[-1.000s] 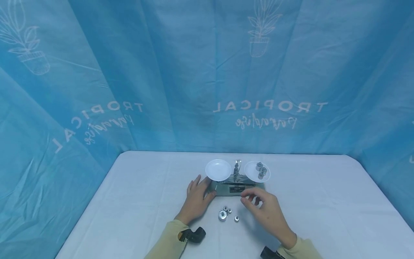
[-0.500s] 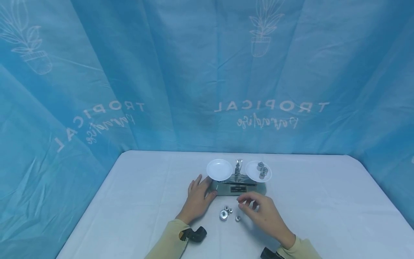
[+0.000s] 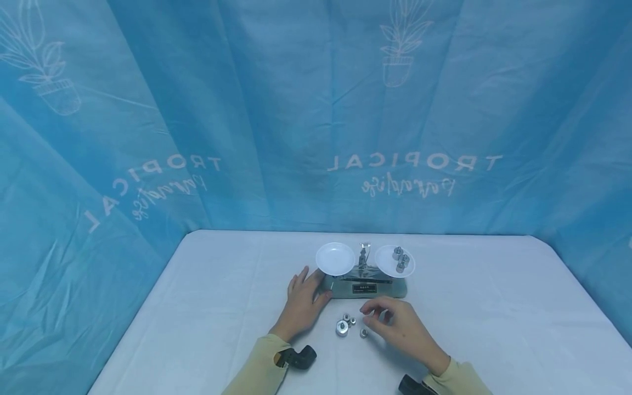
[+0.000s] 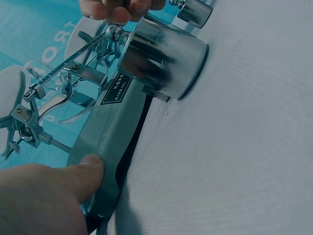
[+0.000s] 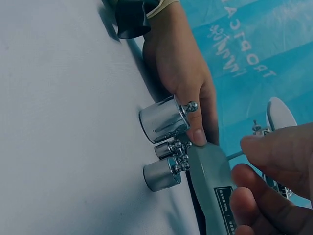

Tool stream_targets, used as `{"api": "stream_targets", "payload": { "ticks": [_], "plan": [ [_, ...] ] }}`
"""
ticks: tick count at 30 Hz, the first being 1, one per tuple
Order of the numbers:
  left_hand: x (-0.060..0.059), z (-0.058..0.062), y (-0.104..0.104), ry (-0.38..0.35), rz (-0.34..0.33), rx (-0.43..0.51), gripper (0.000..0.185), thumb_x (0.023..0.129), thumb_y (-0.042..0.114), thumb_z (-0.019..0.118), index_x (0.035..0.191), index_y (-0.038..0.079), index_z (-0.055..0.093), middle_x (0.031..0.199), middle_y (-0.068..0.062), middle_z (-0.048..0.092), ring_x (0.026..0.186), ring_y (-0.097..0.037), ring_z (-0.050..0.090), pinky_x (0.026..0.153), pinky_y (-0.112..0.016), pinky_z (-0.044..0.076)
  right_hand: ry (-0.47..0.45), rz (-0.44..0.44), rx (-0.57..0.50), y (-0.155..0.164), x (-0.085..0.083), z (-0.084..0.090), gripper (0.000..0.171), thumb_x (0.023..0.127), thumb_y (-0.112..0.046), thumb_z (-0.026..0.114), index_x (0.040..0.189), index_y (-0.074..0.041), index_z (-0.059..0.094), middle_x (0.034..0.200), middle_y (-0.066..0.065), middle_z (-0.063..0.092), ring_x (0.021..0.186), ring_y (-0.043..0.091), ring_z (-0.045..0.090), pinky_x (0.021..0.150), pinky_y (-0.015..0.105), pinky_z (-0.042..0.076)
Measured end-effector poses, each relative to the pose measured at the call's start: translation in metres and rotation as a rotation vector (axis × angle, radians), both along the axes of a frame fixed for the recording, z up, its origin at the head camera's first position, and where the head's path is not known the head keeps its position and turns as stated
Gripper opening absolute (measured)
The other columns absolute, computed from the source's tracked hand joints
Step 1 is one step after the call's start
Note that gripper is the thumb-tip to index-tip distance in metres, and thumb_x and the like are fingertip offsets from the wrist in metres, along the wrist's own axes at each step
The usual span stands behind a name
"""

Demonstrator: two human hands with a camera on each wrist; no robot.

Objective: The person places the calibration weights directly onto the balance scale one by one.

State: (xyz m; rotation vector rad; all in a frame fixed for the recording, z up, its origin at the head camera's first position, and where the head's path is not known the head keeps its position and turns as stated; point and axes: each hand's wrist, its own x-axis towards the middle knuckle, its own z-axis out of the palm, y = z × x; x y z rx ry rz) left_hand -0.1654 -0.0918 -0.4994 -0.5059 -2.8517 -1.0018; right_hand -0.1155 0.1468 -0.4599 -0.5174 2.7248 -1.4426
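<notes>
A balance scale (image 3: 340,288) with a grey-green base stands mid-table, its left white pan (image 3: 335,259) beside my left hand (image 3: 299,310). That hand grips the base's left end, thumb (image 4: 88,176) pressed on the front face. On the right white pan (image 3: 385,267) sit several metal weights (image 3: 398,253). In front of the base stand a large silver knobbed weight (image 3: 342,328) and two small weights (image 3: 346,317) close by it. Another weight (image 3: 364,333) stands apart, to their right. My right hand (image 3: 402,326) hovers just above it, fingers loosely bent, nothing visible between thumb and fingertips.
A white cloth covers the table (image 3: 222,307). Blue curtains (image 3: 296,109) with printed lettering hang behind it and at both sides. Black wrist-worn cameras (image 3: 298,357) sit at both sleeves.
My right hand has come down and slightly left, from near the scale's base toward the separate weight. My left hand keeps its grip on the base.
</notes>
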Motion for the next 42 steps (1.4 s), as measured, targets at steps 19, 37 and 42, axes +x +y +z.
{"api": "stream_targets", "payload": {
  "ticks": [19, 37, 42],
  "plan": [
    [-0.001, 0.001, 0.0, -0.009, -0.003, -0.003, 0.058, 0.103, 0.033, 0.054, 0.154, 0.008, 0.041, 0.156, -0.01, 0.043, 0.15, -0.042, 0.02, 0.12, -0.065, 0.008, -0.121, 0.117, 0.077, 0.007, -0.005, -0.008, 0.017, 0.087, -0.02, 0.077, 0.103, -0.018, 0.075, 0.09, -0.012, 0.067, 0.08, 0.004, 0.059, 0.072, 0.024, 0.052],
    [0.001, 0.005, 0.0, -0.011, -0.004, 0.002, 0.058, 0.102, 0.031, 0.055, 0.153, 0.006, 0.042, 0.155, -0.012, 0.044, 0.15, -0.043, 0.02, 0.12, -0.066, 0.008, -0.137, 0.158, 0.091, 0.009, -0.005, -0.011, 0.016, 0.084, -0.018, 0.079, 0.1, -0.018, 0.075, 0.083, -0.015, 0.065, 0.077, 0.004, 0.059, 0.068, 0.023, 0.05],
    [0.001, 0.005, 0.0, -0.017, -0.003, 0.001, 0.058, 0.102, 0.031, 0.055, 0.153, 0.006, 0.041, 0.156, -0.012, 0.044, 0.15, -0.043, 0.02, 0.12, -0.066, 0.007, -0.123, 0.158, 0.101, 0.009, -0.006, -0.014, 0.01, 0.086, -0.018, 0.077, 0.095, -0.019, 0.076, 0.081, -0.016, 0.066, 0.076, 0.003, 0.059, 0.067, 0.023, 0.05]
  ]
}}
